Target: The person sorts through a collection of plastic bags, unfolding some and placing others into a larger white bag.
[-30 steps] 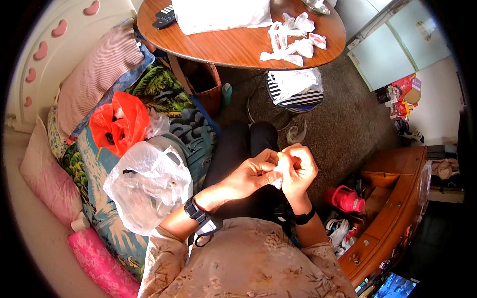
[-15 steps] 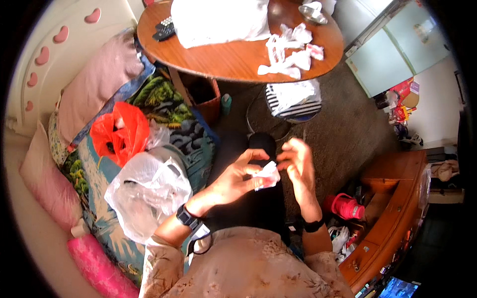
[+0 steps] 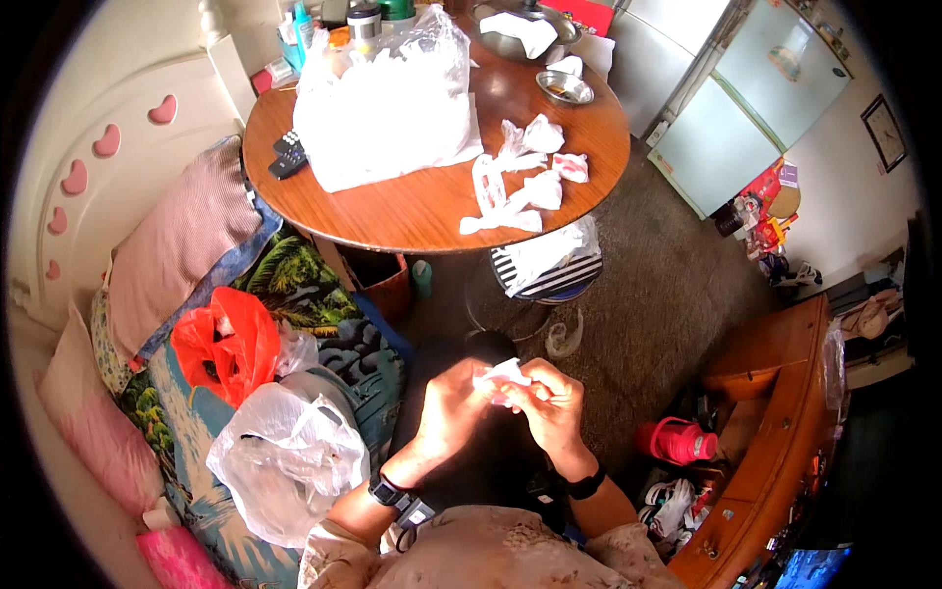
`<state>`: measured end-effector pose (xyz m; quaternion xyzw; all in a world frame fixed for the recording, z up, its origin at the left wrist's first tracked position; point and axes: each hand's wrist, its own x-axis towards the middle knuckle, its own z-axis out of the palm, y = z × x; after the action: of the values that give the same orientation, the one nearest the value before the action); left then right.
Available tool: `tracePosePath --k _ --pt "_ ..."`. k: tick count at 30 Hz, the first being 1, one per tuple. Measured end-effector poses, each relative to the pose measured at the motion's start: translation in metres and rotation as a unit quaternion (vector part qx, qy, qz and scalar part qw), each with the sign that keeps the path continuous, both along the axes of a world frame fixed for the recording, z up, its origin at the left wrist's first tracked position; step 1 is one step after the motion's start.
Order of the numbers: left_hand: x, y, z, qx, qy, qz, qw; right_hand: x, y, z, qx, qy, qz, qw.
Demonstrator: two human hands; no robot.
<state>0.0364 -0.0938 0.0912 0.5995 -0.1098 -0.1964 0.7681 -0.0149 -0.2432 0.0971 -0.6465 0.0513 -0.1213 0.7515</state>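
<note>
L hand (image 3: 449,407) & R hand (image 3: 555,407) pinch white wad (image 3: 507,371) btwn fingertips, this side of table (image 3: 392,211); crumpled bags (image 3: 543,189) atop table.

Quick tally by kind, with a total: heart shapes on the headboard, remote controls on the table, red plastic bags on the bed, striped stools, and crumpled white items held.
Pink hearts: 5
Remote controls: 2
Red plastic bag: 1
Striped stool: 1
Crumpled white item held in fingers: 1
Total: 10
</note>
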Motion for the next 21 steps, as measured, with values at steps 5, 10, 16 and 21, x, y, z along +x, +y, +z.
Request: tracePosePath --k 5,10,16,21 --pt "0.003 -0.022 0.014 -0.073 -0.019 0.036 0.996 0.011 -0.015 0.01 0.039 0.0 0.019 0.999" --pt "0.043 -0.018 0.016 0.0 -0.024 -0.03 0.999 0.064 -0.072 0.017 -0.031 -0.02 0.001 0.999" --pt "0.025 0.051 0.009 0.114 -0.058 -0.053 0.99 0.224 -0.222 0.044 -0.112 -0.014 -0.252 0.961" --pt "-0.034 0.129 0.003 0.247 0.027 0.047 0.967 0.271 -0.254 0.044 -0.179 0.152 -0.129 0.963"
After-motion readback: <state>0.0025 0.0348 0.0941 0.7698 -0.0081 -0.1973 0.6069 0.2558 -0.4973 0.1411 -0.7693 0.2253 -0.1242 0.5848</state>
